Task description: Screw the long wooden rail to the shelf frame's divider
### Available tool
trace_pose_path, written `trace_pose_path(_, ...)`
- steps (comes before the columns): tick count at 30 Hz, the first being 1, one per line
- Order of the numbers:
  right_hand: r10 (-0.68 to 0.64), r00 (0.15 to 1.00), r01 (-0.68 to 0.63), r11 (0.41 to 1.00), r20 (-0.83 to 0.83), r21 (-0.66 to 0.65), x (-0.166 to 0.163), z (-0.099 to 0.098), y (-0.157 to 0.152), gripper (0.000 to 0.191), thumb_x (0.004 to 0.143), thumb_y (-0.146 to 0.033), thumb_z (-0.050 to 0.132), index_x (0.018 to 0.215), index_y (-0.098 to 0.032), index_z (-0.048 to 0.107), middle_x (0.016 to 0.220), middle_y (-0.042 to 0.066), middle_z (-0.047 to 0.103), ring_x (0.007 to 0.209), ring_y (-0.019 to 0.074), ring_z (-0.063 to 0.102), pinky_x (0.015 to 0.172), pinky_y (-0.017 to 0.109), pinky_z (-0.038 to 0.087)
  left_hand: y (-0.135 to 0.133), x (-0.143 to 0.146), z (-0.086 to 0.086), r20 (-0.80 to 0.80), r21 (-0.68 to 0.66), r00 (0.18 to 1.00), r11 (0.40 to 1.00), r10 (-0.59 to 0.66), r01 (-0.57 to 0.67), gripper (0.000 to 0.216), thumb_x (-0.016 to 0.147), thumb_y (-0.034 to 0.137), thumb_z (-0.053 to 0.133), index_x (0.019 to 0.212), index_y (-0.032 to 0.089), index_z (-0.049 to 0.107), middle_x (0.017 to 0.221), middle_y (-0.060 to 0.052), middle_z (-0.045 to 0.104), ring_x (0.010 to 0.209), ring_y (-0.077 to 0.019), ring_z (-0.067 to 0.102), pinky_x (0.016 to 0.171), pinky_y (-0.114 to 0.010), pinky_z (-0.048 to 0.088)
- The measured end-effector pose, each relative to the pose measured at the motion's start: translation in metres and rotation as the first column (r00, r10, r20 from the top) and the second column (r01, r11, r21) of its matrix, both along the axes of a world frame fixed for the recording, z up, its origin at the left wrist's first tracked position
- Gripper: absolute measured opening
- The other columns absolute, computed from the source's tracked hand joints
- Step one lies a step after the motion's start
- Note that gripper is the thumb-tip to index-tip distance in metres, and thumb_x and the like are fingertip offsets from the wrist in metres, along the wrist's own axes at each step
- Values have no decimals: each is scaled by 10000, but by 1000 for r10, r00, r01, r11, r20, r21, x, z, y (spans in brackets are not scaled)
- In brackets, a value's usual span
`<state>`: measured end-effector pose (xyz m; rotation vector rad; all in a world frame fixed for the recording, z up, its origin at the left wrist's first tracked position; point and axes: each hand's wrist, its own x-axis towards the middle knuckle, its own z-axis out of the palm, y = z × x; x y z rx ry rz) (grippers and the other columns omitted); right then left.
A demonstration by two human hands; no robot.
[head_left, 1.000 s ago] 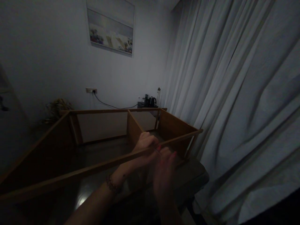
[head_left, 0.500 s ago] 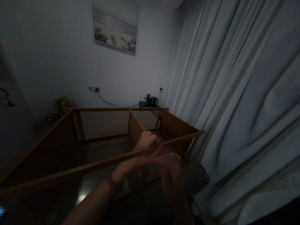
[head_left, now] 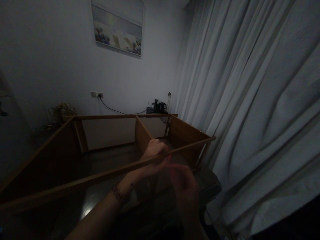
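Well, left hand (head_left: 153, 154) grips frame rail (head_left: 100, 177); right hand (head_left: 184, 188) blurred, can't tell; curtain (head_left: 250, 116) nr.

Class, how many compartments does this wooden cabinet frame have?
2: a wide compartment left of the divider, a narrow compartment right of it. The dark left end may hide more.

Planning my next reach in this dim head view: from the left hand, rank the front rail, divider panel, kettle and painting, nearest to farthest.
1. The front rail: under the left hand, whose fingers curl over it.
2. The divider panel: just behind that hand, running away from it.
3. The kettle: low against the far wall, right of centre.
4. The painting: high on that wall, above everything else.
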<state>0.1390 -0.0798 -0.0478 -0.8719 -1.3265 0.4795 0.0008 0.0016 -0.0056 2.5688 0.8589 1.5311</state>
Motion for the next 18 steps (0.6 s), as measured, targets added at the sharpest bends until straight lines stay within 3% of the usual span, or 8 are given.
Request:
trace_pose_path(6, -160, 976, 121, 962, 150, 244, 5, -2, 1, 191, 907, -169, 607, 1030, -269, 714, 943, 9, 707, 871, 147, 649, 781, 258, 514, 16, -1, -12, 10, 94, 999, 995, -33, 32, 160, 783, 316, 578, 850, 212, 477, 729, 0, 511, 718, -179, 474, 720, -353, 400)
trace_pose_path(11, -99, 994, 90, 985, 54, 146, 2, -6, 10, 171, 947, -255, 549, 923, -239, 717, 816, 7, 646, 758, 147, 624, 640, 239, 504, 18, -1, -17, 88, 141, 995, 990, -43, 30, 210, 798, 286, 582, 963, 215, 474, 797, -18, 504, 759, -187, 475, 656, -315, 404)
trace_pose_path(13, -137, 988, 123, 976, 66, 182, 0, -10, 12, 185, 959, -259, 525, 942, -239, 707, 818, 10, 633, 753, 148, 614, 627, 241, 497, 18, -2, -18, 88, 138, 994, 989, -57, 45, 197, 805, 263, 579, 963, 218, 471, 804, -19, 507, 772, -188, 476, 655, -310, 401)
trace_pose_path(15, -251, 959, 204, 934, 132, 293, -1, -13, 13, 183, 962, -224, 520, 991, -245, 699, 837, 13, 635, 776, 150, 600, 664, 250, 487, 19, -2, -19, 81, 130, 994, 990, -72, 61, 190, 804, 259, 579, 958, 219, 474, 807, -19, 513, 773, -188, 477, 654, -309, 397)
trace_pose_path(18, -452, 859, 297, 823, 241, 485, 3, -12, 15, 184, 960, -173, 524, 1017, -240, 686, 827, 16, 648, 788, 158, 566, 726, 277, 454, 19, -2, -20, 86, 124, 994, 990, -73, 62, 176, 809, 269, 579, 946, 220, 480, 804, -19, 510, 765, -186, 475, 648, -307, 391)
